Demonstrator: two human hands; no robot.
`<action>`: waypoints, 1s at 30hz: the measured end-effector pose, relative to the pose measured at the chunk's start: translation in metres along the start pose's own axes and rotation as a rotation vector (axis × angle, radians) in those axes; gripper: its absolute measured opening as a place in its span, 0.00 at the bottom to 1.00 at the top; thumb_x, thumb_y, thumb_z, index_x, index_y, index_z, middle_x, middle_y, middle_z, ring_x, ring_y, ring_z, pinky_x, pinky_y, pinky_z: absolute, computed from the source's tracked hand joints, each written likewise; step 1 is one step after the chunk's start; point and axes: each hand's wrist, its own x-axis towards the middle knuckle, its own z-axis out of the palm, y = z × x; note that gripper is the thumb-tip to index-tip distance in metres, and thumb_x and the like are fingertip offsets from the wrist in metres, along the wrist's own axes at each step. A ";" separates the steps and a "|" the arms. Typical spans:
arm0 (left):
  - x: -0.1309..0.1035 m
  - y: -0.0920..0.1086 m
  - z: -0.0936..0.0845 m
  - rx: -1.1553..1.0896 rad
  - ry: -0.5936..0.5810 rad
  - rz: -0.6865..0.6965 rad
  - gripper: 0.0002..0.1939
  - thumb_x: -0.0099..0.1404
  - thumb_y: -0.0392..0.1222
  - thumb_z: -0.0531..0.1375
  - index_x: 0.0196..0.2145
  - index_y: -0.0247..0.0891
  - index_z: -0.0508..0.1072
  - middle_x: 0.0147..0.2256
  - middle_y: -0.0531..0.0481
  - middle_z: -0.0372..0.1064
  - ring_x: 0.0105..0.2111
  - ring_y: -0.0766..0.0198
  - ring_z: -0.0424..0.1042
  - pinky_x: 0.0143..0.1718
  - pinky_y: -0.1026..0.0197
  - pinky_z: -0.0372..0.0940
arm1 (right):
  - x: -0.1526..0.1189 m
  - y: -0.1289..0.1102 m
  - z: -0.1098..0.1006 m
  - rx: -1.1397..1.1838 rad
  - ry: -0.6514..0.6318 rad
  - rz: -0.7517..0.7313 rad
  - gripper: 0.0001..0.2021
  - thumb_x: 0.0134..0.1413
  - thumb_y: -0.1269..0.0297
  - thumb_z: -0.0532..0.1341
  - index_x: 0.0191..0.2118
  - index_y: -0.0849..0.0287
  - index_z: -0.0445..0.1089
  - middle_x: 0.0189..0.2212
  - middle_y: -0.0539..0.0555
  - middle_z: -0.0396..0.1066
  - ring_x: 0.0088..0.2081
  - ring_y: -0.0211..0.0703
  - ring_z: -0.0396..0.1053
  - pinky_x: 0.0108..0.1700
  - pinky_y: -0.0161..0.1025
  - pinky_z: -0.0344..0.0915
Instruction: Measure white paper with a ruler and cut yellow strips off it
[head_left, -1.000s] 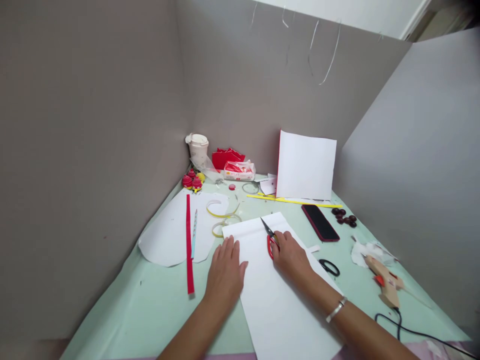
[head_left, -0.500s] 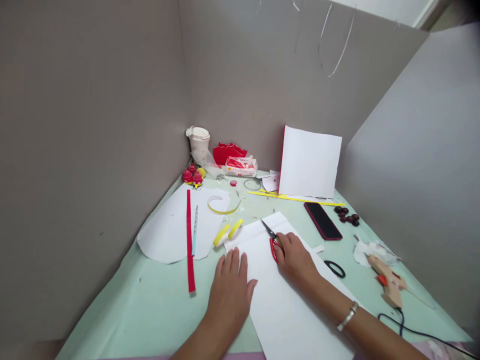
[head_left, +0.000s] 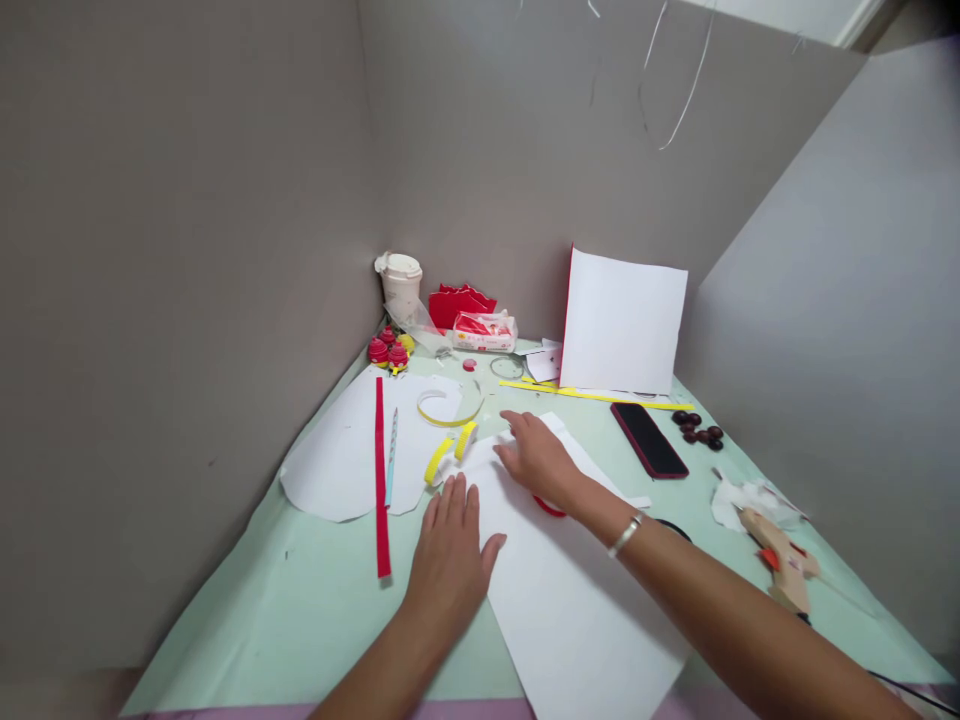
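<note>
My left hand (head_left: 450, 552) lies flat, fingers stretched, at the left edge of a long white sheet of paper (head_left: 577, 610). Over the upper part of that sheet is my right hand (head_left: 536, 455), thumb and forefinger apart, with nothing seen between them. Below my right hand and wrist, a bit of the scissors' red handle (head_left: 550, 508) shows; the rest of the scissors is hidden. Just left of my right fingers, a curled yellow strip (head_left: 466, 440) stands by the sheet's upper left corner.
To the left, a red strip (head_left: 382, 540) and a pencil (head_left: 391, 460) lie over cut white paper (head_left: 330, 460). A phone (head_left: 649, 442), dark red beads (head_left: 697, 430) and a glue gun (head_left: 784, 565) are on the right. A white panel (head_left: 622, 320) stands at the back.
My right hand has let go of the scissors and moved forward and left, its fingers opening. My left hand has shifted slightly left and forward, still flat.
</note>
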 end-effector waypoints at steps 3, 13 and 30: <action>-0.001 0.001 0.003 0.023 -0.007 -0.002 0.28 0.71 0.47 0.53 0.62 0.23 0.63 0.65 0.28 0.54 0.67 0.42 0.53 0.64 0.41 0.55 | 0.035 -0.015 0.014 0.049 -0.064 0.004 0.17 0.66 0.60 0.61 0.57 0.59 0.66 0.51 0.57 0.71 0.47 0.49 0.72 0.48 0.51 0.72; -0.003 0.003 0.008 0.026 -0.029 -0.031 0.30 0.71 0.49 0.51 0.63 0.24 0.63 0.67 0.29 0.51 0.68 0.42 0.49 0.65 0.39 0.52 | 0.144 -0.039 0.032 0.111 -0.020 0.162 0.13 0.67 0.61 0.61 0.53 0.60 0.69 0.51 0.57 0.71 0.46 0.48 0.73 0.47 0.49 0.73; -0.001 0.001 0.000 0.039 -0.003 -0.049 0.34 0.69 0.54 0.52 0.63 0.26 0.62 0.66 0.32 0.54 0.67 0.45 0.52 0.65 0.40 0.49 | -0.017 -0.020 0.045 0.217 0.030 -0.313 0.13 0.62 0.74 0.56 0.48 0.60 0.73 0.51 0.62 0.72 0.53 0.52 0.68 0.57 0.50 0.66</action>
